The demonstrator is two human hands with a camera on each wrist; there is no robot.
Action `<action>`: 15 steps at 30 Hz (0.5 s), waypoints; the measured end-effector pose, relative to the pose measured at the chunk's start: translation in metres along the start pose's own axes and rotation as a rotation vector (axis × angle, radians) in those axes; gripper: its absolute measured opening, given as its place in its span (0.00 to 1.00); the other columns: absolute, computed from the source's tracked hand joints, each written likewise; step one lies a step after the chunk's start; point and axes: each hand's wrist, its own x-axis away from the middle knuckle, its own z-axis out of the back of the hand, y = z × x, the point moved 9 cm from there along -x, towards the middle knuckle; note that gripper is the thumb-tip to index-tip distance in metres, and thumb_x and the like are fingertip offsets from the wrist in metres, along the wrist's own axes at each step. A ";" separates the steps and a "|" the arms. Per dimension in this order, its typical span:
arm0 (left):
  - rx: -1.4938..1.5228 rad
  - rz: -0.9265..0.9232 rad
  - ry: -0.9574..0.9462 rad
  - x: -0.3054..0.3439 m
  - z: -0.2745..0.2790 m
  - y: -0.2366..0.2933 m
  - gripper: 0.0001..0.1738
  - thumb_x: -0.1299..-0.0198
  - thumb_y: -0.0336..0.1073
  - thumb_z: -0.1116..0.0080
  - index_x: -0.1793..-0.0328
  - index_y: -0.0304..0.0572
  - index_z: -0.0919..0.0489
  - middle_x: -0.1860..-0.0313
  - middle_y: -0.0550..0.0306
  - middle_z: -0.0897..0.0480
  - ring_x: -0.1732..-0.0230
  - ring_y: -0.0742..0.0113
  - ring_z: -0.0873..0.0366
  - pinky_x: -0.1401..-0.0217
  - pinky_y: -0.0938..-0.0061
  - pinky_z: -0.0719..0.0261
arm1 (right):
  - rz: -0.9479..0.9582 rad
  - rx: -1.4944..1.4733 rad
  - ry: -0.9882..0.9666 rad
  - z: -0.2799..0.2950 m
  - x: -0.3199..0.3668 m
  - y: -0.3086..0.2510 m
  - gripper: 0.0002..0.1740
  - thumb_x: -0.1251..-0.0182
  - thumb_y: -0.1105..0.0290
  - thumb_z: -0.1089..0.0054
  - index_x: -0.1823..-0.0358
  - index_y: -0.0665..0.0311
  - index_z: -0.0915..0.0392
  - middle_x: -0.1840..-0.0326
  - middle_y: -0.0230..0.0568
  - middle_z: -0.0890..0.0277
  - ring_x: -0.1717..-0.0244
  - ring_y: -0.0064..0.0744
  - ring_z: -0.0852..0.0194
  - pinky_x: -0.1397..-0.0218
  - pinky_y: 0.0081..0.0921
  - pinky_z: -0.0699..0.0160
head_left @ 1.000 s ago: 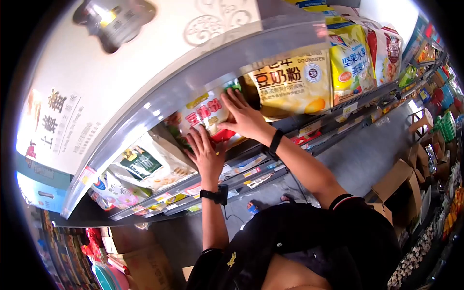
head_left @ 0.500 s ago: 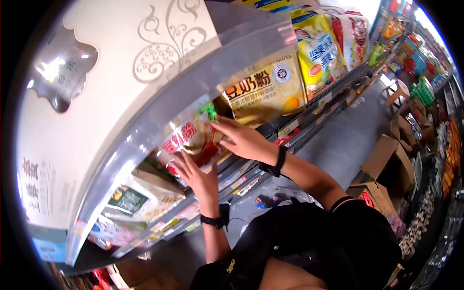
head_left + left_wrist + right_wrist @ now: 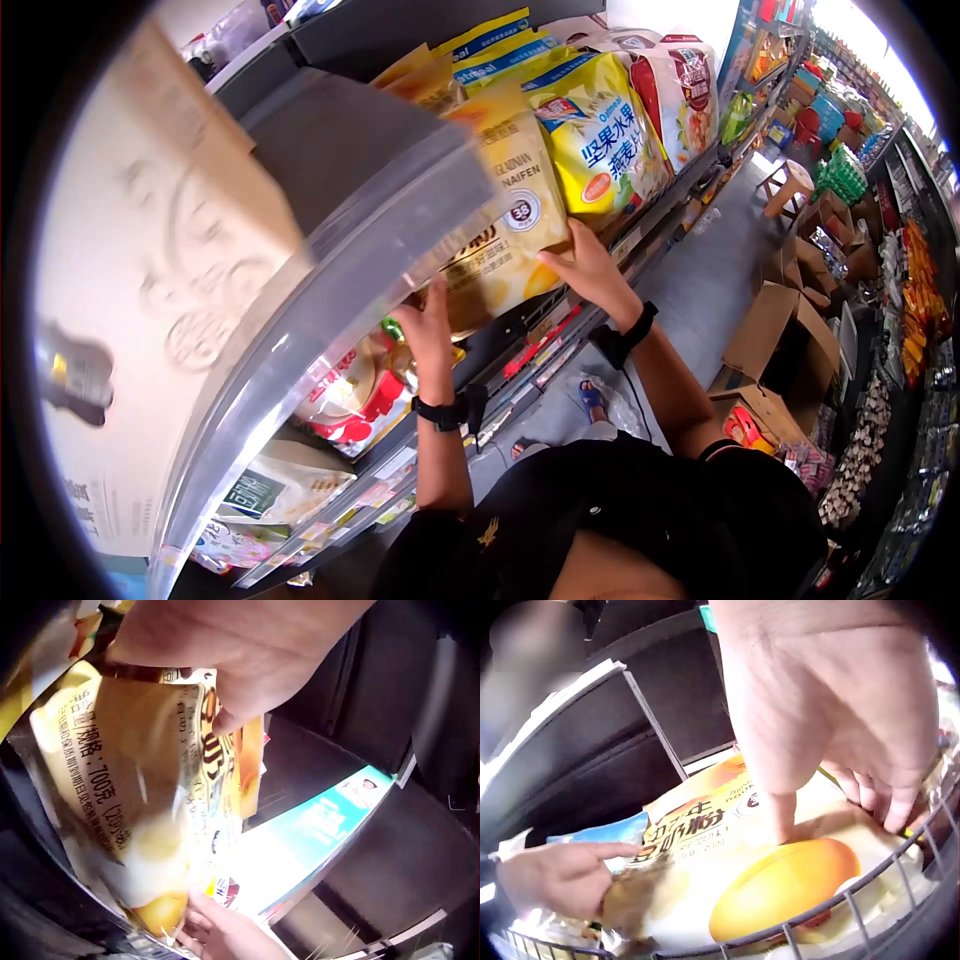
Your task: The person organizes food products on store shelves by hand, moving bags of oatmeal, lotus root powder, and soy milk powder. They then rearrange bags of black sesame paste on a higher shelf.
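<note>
A beige bag of soy milk powder (image 3: 505,265) stands on the shelf, with a yellow-orange oval on its front. My left hand (image 3: 430,335) grips its left side, thumb on the front face. At the opposite side my right hand (image 3: 595,275) holds the edge, its thumb pressed on the front and the other fingers round the side in the right wrist view. The left wrist view shows the bag (image 3: 142,787) between both hands. Just left of it sits a red-and-white bag (image 3: 345,400), and a yellow oatmeal bag (image 3: 605,130) adjoins its right side.
A low wire rail (image 3: 889,862) runs along the shelf front. Clear plastic edging (image 3: 290,350) and a large pale box (image 3: 150,250) stand close at the left. Open cardboard boxes (image 3: 760,340) and a wooden stool (image 3: 790,185) are on the aisle floor at the right.
Both hands have left the red-and-white bag and moved right to take hold of the beige bag. The head view has shifted right along the shelf.
</note>
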 end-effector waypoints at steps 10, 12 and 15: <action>-0.007 0.207 0.031 0.014 -0.017 0.028 0.44 0.38 0.27 0.23 0.19 0.36 0.35 0.36 0.52 0.19 0.39 0.65 0.20 0.35 0.69 0.20 | 0.181 -0.516 -0.370 -0.017 -0.060 -0.001 0.49 0.33 0.70 0.23 0.17 0.72 0.46 0.24 0.61 0.33 0.22 0.51 0.32 0.24 0.38 0.29; -0.122 0.006 0.175 0.016 -0.022 0.050 0.46 0.38 0.28 0.23 0.18 0.36 0.38 0.33 0.52 0.21 0.37 0.65 0.21 0.33 0.69 0.21 | 0.127 -0.584 -0.436 -0.028 -0.075 0.000 0.47 0.31 0.71 0.26 0.18 0.72 0.46 0.24 0.63 0.32 0.22 0.55 0.32 0.24 0.39 0.29; -0.257 -0.073 0.310 0.015 -0.022 0.052 0.48 0.37 0.30 0.22 0.17 0.36 0.41 0.32 0.50 0.25 0.35 0.62 0.26 0.30 0.68 0.25 | 0.263 -0.501 -0.336 -0.032 -0.096 -0.003 0.44 0.30 0.74 0.29 0.19 0.73 0.45 0.25 0.66 0.32 0.22 0.60 0.34 0.23 0.41 0.31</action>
